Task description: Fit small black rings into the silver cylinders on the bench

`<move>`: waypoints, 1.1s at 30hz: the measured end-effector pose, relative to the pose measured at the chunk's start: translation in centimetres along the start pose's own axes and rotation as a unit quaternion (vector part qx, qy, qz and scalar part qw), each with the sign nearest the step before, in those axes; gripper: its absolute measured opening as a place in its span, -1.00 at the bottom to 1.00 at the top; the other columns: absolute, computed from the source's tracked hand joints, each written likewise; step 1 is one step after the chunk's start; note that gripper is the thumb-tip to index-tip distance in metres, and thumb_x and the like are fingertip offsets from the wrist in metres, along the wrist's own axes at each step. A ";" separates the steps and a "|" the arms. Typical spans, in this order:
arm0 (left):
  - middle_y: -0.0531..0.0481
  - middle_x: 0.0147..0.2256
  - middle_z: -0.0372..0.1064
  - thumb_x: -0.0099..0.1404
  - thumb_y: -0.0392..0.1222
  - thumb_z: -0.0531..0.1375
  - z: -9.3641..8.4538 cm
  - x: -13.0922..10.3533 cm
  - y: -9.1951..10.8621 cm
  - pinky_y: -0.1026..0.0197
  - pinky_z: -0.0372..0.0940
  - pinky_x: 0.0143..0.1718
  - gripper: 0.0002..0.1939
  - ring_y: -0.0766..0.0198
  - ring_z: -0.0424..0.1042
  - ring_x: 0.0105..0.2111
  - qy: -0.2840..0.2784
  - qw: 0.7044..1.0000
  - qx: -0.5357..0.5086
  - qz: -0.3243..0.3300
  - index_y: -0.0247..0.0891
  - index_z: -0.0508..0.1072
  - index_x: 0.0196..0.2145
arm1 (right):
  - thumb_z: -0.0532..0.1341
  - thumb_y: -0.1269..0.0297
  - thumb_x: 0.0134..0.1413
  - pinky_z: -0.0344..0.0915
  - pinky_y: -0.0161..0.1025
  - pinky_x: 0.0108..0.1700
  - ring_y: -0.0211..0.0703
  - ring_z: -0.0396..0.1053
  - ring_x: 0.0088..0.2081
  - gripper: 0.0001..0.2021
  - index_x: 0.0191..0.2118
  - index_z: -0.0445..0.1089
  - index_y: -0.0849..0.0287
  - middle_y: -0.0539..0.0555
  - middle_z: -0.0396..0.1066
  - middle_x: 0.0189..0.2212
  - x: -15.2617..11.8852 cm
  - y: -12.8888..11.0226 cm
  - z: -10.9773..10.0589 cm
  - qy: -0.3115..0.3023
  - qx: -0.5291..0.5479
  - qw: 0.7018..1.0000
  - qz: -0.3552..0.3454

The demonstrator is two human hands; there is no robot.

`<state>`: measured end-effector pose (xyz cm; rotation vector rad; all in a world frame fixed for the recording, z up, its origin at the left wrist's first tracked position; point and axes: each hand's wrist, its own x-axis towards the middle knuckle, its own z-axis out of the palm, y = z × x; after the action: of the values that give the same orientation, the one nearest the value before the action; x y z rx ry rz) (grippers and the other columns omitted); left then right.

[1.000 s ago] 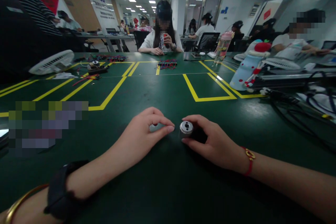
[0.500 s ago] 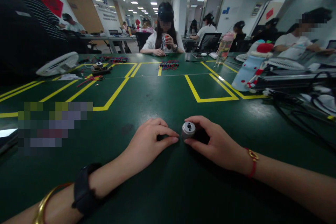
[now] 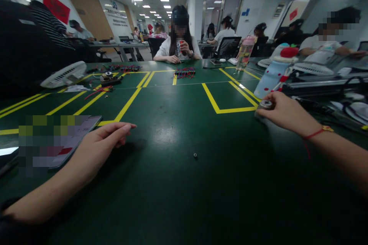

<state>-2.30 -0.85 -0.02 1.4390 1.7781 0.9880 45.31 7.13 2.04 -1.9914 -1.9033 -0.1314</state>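
A round metal cylinder (image 3: 266,104) is gripped between the thumb and fingers of my right hand (image 3: 284,111), at the right near the corner of a yellow tape outline. My left hand (image 3: 107,138) hovers over the left side of the green table (image 3: 172,206), its thumb and fingers pressed together; whether anything small is between them cannot be made out. A small ring-shaped metal part (image 3: 195,155) lies alone on the table between my hands.
A phone (image 3: 83,138) lies left, beside my left forearm. Behind it are a white fan (image 3: 64,74) and wired parts (image 3: 107,78). A blue bottle (image 3: 271,76), a pink-lidded bottle (image 3: 246,53) and cables stand or lie right. Across the table sits a person (image 3: 179,42).
My right hand has carried the metal cylinder away to the right. My left hand has moved left, and the small ring-shaped part now shows on the table.
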 end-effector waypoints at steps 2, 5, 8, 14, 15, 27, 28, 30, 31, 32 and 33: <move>0.13 -0.43 0.22 0.23 0.15 0.17 0.0 0.3 -0.9 0.30 0.11 -0.38 -0.58 0.31 0.21 -0.40 0.002 1.000 -0.029 -0.002 -0.19 0.46 -0.10 | 0.27 0.02 -0.20 0.26 -0.11 -0.31 -0.02 0.35 -0.34 -0.55 -0.20 0.29 0.21 0.22 0.39 -0.30 0.7 1.4 0.1 -0.017 -0.034 0.999 0.018; 0.13 -0.44 0.23 0.19 0.17 0.19 0.2 0.3 -1.1 0.28 0.10 -0.37 -0.57 0.30 0.22 -0.40 0.005 1.000 -0.022 -0.009 -0.18 0.48 -0.13 | 0.28 -0.02 -0.21 0.26 -0.05 -0.28 0.09 0.37 -0.27 -0.45 -0.12 0.29 0.28 0.33 0.37 -0.23 0.3 1.2 -0.1 -0.015 -0.070 0.997 0.042; 0.13 -0.47 0.25 0.17 0.21 0.20 0.3 0.0 -0.9 0.25 0.06 -0.37 -0.56 0.26 0.23 -0.41 0.014 1.000 0.012 -0.023 -0.14 0.50 -0.15 | 0.24 -0.09 -0.13 0.21 0.14 -0.09 0.30 0.26 -0.03 -0.37 -0.02 0.30 0.28 0.40 0.30 -0.05 -1.9 -2.3 -0.3 0.076 -0.087 0.993 -0.024; 0.13 -0.44 0.28 0.17 0.23 0.18 0.4 -0.1 -1.0 0.24 0.09 -0.32 -0.57 0.25 0.27 -0.37 0.014 0.999 0.032 -0.014 -0.10 0.50 -0.16 | 0.07 0.17 0.22 0.23 -0.15 0.08 -0.18 0.24 0.05 -0.61 0.14 0.28 0.06 0.09 0.29 0.06 -8.5 -11.9 1.0 -0.109 0.136 0.909 -0.378; 0.13 -0.43 0.28 0.17 0.23 0.18 0.4 -0.1 -1.0 0.24 0.09 -0.32 -0.58 0.25 0.27 -0.37 0.012 0.999 0.033 -0.012 -0.09 0.50 -0.16 | 0.07 0.18 0.22 0.23 -0.17 0.07 -0.20 0.23 0.04 -0.61 0.15 0.27 0.03 0.06 0.29 0.07 -9.2 -12.9 1.3 -0.138 0.148 0.892 -0.405; 0.09 -0.36 0.36 0.18 0.21 0.17 0.5 -0.4 -0.8 0.24 0.13 -0.31 -0.57 0.22 0.30 -0.35 0.011 0.999 0.044 -0.004 -0.13 0.50 -0.14 | 0.12 0.28 0.16 0.25 -0.21 -0.10 -0.17 0.37 -0.18 -0.78 -0.20 0.48 0.20 0.12 0.46 -0.21 -3.5 -5.9 -1.6 0.111 0.039 0.962 -0.245; 0.08 -0.34 0.37 0.18 0.20 0.17 0.5 -0.4 -0.7 0.24 0.14 -0.31 -0.57 0.22 0.31 -0.34 0.009 0.999 0.044 -0.003 -0.13 0.50 -0.14 | 0.12 0.26 0.15 0.24 -0.21 -0.13 -0.14 0.37 -0.19 -0.77 -0.21 0.49 0.21 0.14 0.46 -0.21 -2.5 -4.5 -2.3 0.125 -0.001 0.971 -0.203; 0.07 -0.34 0.38 0.19 0.20 0.17 0.5 -0.5 -0.5 0.24 0.14 -0.32 -0.56 0.21 0.31 -0.33 0.008 0.999 0.049 -0.003 -0.14 0.50 -0.13 | 0.12 0.21 0.14 0.20 -0.22 -0.21 -0.11 0.37 -0.22 -0.73 -0.20 0.51 0.22 0.17 0.48 -0.22 -0.8 -1.9 -3.5 0.109 -0.067 0.985 -0.119; 0.07 -0.34 0.38 0.18 0.20 0.17 0.5 -0.6 -0.4 0.24 0.14 -0.32 -0.56 0.21 0.32 -0.33 0.007 0.998 0.054 -0.005 -0.14 0.50 -0.13 | 0.13 0.17 0.13 0.17 -0.22 -0.25 -0.11 0.36 -0.24 -0.71 -0.19 0.52 0.22 0.18 0.48 -0.23 -0.1 -0.9 -3.9 0.084 -0.088 0.989 -0.083; 0.07 -0.35 0.38 0.18 0.20 0.17 0.5 -0.6 -0.3 0.24 0.14 -0.32 -0.56 0.20 0.32 -0.34 0.008 0.998 0.060 -0.006 -0.14 0.51 -0.13 | 0.13 0.15 0.11 0.15 -0.22 -0.27 -0.11 0.36 -0.26 -0.69 -0.19 0.52 0.21 0.18 0.48 -0.23 0.3 0.0 -4.3 0.055 -0.100 0.992 -0.054; 0.07 -0.36 0.38 0.18 0.20 0.17 0.5 -0.6 -0.2 0.24 0.14 -0.32 -0.55 0.20 0.32 -0.34 0.009 0.998 0.066 -0.008 -0.14 0.51 -0.13 | 0.14 0.13 0.10 0.14 -0.23 -0.28 -0.12 0.36 -0.27 -0.69 -0.20 0.53 0.20 0.17 0.49 -0.24 0.7 0.6 -4.5 0.026 -0.104 0.994 -0.035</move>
<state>-1.90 -1.39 -0.42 1.4974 1.8949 0.8933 46.86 6.28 6.30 -2.0303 -1.9965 -0.4132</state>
